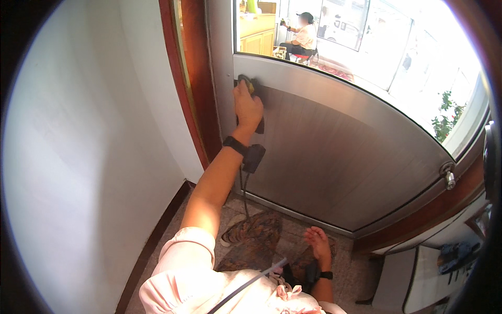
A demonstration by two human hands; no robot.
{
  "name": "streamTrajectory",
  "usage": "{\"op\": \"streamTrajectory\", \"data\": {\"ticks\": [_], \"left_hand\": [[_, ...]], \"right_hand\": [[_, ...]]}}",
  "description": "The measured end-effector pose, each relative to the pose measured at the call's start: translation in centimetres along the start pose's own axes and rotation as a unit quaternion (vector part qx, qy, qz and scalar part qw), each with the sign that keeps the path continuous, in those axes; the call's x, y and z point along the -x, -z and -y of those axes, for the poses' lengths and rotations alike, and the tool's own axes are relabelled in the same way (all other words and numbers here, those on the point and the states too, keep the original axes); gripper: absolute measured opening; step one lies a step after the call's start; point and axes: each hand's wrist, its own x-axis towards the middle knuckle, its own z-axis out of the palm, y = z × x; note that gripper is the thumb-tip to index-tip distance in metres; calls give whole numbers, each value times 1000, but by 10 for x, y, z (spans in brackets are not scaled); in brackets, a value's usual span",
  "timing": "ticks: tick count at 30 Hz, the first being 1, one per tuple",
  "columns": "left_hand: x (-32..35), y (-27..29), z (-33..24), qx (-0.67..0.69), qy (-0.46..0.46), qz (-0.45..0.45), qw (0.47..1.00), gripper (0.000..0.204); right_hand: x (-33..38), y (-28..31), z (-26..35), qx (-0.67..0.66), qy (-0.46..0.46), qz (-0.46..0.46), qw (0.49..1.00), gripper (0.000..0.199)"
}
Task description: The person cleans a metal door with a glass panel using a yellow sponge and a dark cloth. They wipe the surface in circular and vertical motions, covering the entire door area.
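My left hand is raised against the brushed metal lower panel of a door, near the door's left edge. It presses a small dark and yellow pad flat on the metal, just under the glass pane. A black band with a small device hangs at that wrist. My right hand rests low by my body, palm down on my patterned trouser leg, fingers loosely spread, holding nothing.
A reddish wooden door frame stands left of the door, beside a white wall. A metal lock sits at the door's right edge. Through the glass a seated person and a green plant show. The floor is tiled.
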Motion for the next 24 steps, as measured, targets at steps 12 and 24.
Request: {"op": "streamTrajectory", "data": {"ticks": [12, 24], "left_hand": [[4, -9, -19, 103, 47, -103, 988, 48], [16, -3, -33, 39, -1, 23, 999, 53]], "right_hand": [[-1, 17, -13, -25, 9, -16, 1000, 22], [9, 15, -5, -31, -4, -43, 999, 21]]}}
